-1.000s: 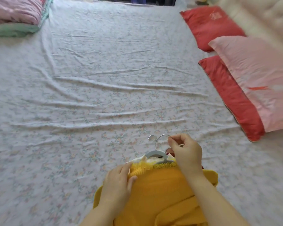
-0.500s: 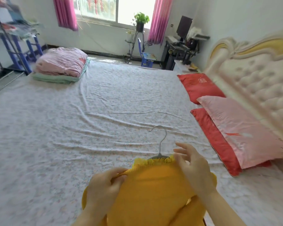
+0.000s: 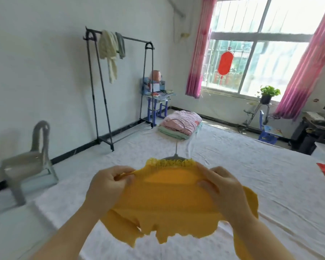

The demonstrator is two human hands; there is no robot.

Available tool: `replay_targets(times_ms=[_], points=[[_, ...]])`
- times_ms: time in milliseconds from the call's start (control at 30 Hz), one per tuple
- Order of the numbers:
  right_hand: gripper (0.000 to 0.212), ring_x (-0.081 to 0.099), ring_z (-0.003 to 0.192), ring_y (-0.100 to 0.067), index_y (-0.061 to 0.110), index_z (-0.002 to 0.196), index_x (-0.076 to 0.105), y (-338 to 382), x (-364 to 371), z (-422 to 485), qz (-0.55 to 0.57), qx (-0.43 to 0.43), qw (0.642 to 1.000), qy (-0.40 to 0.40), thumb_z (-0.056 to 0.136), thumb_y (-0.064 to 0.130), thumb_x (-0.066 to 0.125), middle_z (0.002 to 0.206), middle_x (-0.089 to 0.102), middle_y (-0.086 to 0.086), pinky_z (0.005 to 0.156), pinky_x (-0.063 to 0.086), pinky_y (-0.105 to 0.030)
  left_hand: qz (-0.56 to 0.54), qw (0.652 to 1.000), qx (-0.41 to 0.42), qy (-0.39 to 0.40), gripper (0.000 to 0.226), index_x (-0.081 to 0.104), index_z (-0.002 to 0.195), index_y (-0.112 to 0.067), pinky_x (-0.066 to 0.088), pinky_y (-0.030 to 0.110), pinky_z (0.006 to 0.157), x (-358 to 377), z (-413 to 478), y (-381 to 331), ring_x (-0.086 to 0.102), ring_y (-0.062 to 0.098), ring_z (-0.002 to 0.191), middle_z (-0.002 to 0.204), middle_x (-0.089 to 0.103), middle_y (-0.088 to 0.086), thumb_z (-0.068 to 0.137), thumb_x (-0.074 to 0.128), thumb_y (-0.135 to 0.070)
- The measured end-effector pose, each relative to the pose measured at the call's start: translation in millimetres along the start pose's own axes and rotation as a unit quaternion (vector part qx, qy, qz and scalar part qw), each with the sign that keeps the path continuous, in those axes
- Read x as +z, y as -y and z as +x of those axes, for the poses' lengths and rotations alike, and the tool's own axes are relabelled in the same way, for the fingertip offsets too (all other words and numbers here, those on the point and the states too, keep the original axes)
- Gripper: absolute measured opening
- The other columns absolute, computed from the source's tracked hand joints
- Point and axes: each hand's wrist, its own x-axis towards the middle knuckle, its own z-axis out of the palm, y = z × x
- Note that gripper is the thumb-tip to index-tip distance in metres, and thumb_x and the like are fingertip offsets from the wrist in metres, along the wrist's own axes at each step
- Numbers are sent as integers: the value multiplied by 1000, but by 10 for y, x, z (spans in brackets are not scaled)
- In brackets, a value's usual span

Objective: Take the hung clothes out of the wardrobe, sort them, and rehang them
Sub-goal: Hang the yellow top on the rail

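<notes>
Bedroom: clothes rack [image 3: 120, 39] stands at the far wall, rail mostly free. Yellow top [image 3: 167, 199] on its hanger [image 3: 175, 156] is held well short of the rack, over the bed [image 3: 242, 166]. Your left hand [image 3: 109, 186] and right hand [image 3: 223, 188]: each grip pinched closed on a shoulder. Fabric judged light, soft, stretchy; take the hanger neck instead. Hook blurred, probably free. Bare floor lies between bed edge and rack.

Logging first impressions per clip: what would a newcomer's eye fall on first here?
A mustard-yellow ruffled top fills the lower centre, on a grey hanger, with the left hand and right hand gripping its shoulders. Behind, by the left wall, a black clothes rack holds a cream garment and a grey garment; pink curtains frame the bright window at right.
</notes>
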Motion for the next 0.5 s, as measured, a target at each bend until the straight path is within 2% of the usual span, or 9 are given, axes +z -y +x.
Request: replay_targets(times_ms=[67,167,267,333,500], points=[[37,54,64,-14,41,114,51,333,183,200,67,-21,998,3,79,33,56,78,55,7,56,48,-27,24,998,8,-60,36,62,68,-52,40,20,73,-418,-75,7,57,-2,84,75,62,-33,80,68,-18],[36,58,64,-18,38,113,53,881,486,437,132,-68,989,8,78,31,58,78,60,3,56,52,-36,90,983,32,-159,33,59,81,-54,38,23,77,-1003,-201,72,54,-2,84,85,60,-31,82,67,-22],[39,59,66,-19,32,117,58,1471,810,628,158,-114,980,24,79,26,66,80,62,4,57,52,-38,179,952,46,-246,21,67,99,-36,39,28,81,-1597,-361,218,53,8,88,93,63,-17,83,64,-22],[37,59,68,-17,30,114,64,1905,1048,728,167,-145,975,28,79,23,69,80,63,6,58,51,-37,230,926,56,-294,24,68,105,-25,38,30,81,-2006,-525,349,52,9,89,97,63,-13,83,65,-17],[34,57,72,-11,35,117,63,3109,1705,836,191,-222,954,66,83,32,64,82,60,14,62,48,-32,279,885,23,-371,31,63,113,-19,35,32,93,-3074,-1002,768,48,8,100,107,59,-10,83,65,-12]])
